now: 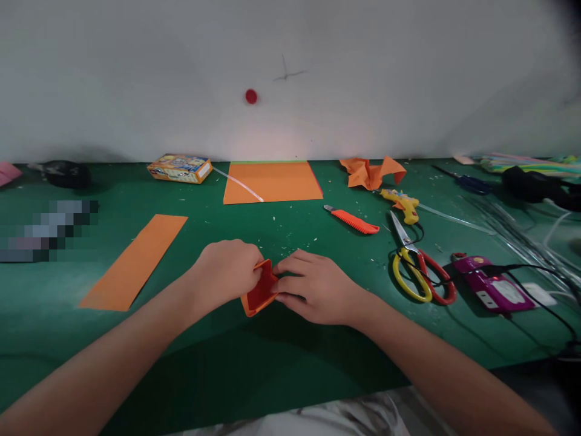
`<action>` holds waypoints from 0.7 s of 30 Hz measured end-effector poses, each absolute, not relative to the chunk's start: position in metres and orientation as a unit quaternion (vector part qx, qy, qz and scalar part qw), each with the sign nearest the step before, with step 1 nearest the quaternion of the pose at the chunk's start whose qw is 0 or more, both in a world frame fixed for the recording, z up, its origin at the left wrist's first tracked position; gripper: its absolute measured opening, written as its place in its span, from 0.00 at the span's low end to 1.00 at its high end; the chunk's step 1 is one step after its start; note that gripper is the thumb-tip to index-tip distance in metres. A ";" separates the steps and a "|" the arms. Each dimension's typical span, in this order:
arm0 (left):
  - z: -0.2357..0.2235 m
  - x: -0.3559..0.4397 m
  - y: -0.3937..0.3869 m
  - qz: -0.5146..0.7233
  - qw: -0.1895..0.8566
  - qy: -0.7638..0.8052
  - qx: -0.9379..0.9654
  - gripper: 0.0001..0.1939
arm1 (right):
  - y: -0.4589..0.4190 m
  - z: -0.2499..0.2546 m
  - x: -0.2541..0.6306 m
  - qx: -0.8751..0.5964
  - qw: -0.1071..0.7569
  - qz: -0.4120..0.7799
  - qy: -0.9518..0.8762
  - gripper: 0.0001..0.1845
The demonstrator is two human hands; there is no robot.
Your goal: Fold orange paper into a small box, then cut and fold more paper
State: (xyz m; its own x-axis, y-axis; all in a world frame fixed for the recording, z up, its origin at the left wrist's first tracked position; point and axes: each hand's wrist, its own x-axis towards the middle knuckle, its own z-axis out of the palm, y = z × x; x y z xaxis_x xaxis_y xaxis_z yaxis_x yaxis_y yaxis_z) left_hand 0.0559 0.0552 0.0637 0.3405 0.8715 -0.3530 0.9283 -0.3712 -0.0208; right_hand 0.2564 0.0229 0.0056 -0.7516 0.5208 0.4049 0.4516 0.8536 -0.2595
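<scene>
Between my hands, a small folded orange paper box [259, 295] is held up over the green table, its open side facing me and its inside in deep shade. My left hand [229, 266] is closed on the box's left wall, fingers curled and partly hidden inside it. From the right, my right hand [315, 284] pinches the opposite wall, with fingertips on the paper edge. An orange paper strip [136, 263] lies to the left of my left forearm. Past the hands rests a stack of orange paper sheets [276, 183], with a clear glue stick [240, 186] across it.
Right of my hands are an orange cutter knife [351, 220], scissors [415, 266], a yellow glue gun [402, 203] and a purple power socket [492, 283] with black cables. Crumpled orange paper [372, 172] and a small printed box [180, 168] lie near the wall [385, 79].
</scene>
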 end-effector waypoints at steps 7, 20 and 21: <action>0.072 0.064 0.045 -0.183 0.024 0.592 0.785 0.12 | 0.025 0.002 0.256 -0.275 0.258 0.088 -0.922 0.10; 0.062 0.065 0.048 -0.180 0.030 0.562 0.807 0.10 | 0.024 0.000 0.248 -0.278 0.247 0.030 -0.928 0.11; 0.060 0.063 0.050 -0.177 0.031 0.553 0.813 0.10 | 0.024 0.000 0.248 -0.277 0.245 0.031 -0.929 0.11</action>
